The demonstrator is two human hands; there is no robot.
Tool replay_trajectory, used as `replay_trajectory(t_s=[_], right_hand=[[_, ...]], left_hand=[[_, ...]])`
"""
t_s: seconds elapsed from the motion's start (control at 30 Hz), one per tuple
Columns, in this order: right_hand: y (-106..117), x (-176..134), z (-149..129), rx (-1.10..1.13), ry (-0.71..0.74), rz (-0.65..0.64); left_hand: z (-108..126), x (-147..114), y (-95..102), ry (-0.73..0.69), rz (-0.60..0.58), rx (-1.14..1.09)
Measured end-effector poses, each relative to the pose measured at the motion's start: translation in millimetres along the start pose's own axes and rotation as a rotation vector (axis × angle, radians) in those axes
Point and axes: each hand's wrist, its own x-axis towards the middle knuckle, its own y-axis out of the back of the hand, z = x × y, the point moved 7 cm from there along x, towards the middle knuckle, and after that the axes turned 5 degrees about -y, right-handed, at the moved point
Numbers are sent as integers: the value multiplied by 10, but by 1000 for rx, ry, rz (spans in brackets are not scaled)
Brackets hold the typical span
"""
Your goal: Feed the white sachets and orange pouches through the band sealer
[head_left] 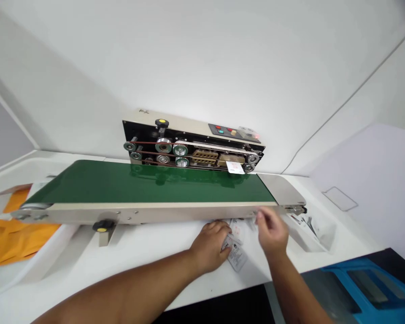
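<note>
My left hand (212, 246) is closed over the edge of a small white printed packet (236, 257) at the front of the table. Another white packet with reddish print (236, 229) lies just behind it, partly under the conveyor's front edge. To the right, my right hand (272, 231) is raised by the conveyor's front rail, its fingers curled together. What it holds, if anything, is hidden. One more white packet (235, 168) sticks out of the band sealer (194, 146), near its right-hand rollers, above the green conveyor belt (148, 184).
A white bin (59, 240) with orange pouches (15, 240) stands at the left. At the right, a white tray (327, 234) holds what look like metal tools. A blue plastic crate (374, 288) sits below the table's right side. A black knob (103, 225) projects from the conveyor's front.
</note>
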Motion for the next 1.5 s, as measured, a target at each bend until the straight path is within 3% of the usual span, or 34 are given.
replay_trajectory(t_s=[0.1, 0.2, 0.3, 0.47, 0.67, 0.8, 0.93, 1.0, 1.07, 1.13, 1.33, 1.4, 1.5], right_hand=[[-185, -484, 65, -17, 145, -191], [-366, -670, 177, -67, 204, -361], [-420, -631, 394, -46, 58, -384], [-556, -621, 659, 119, -226, -486], [-554, -619, 727, 206, -329, -425], [-416, -583, 603, 204, -170, -346], [-321, -636, 214, 149, 240, -402], [-347, -694, 103, 69, 332, -477], [-393, -723, 115, 9, 283, -545], [-413, -725, 219, 35, 142, -571], [-371, -713, 635, 315, -320, -529], [-353, -675, 632, 335, -338, -584], [-265, -528, 441, 116, -180, -700]], left_hand=[[-68, -22, -104, 10, -83, 81], [-38, -48, -175, -48, -197, 126], [48, -71, -166, -117, -269, 135], [211, -111, -126, -294, -277, 147], [305, -141, -248, -496, -218, 314], [361, -128, -168, -546, -64, 431], [319, -81, 58, -392, 130, 397], [281, -62, 150, -298, 176, 314], [252, -49, 210, -228, 183, 192], [224, -42, 248, -169, 180, 54], [38, -45, 211, 104, 160, -277], [-20, -46, 170, 173, 164, -363], [-62, -35, 83, 221, 131, -521]])
